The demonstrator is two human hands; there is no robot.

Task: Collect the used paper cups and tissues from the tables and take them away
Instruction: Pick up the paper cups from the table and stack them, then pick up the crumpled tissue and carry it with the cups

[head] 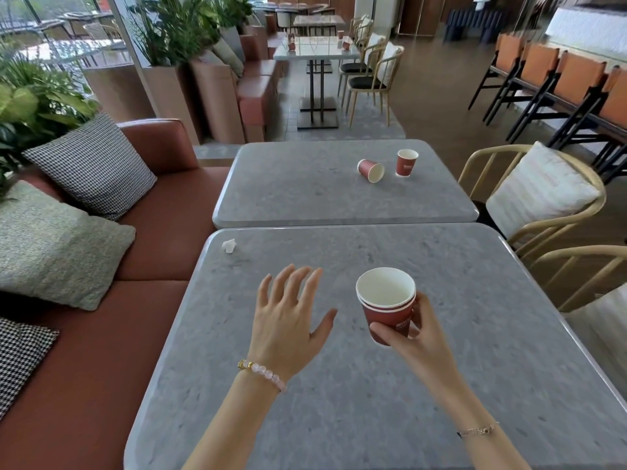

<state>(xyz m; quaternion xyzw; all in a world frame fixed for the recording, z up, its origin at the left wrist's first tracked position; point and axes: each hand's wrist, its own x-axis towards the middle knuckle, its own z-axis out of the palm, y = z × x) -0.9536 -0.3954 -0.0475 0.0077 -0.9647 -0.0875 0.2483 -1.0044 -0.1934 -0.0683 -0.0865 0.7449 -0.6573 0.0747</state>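
Café spot with two grey stone tables butted end to end: over the near table (339,385) the right hand (412,337) grips a nested stack of two red paper cups (386,300), top one empty, and the left hand (288,323) hovers just left of it, fingers spread wide. A crumpled tissue (229,246) sits at that table's far-left corner, right by the edge next to the red sofa (163,232). Beyond the near table's far edge, on the far table (305,191), a tipped cup (371,170) lies just beside an upright cup (405,162), with plenty of bare tabletop in between.
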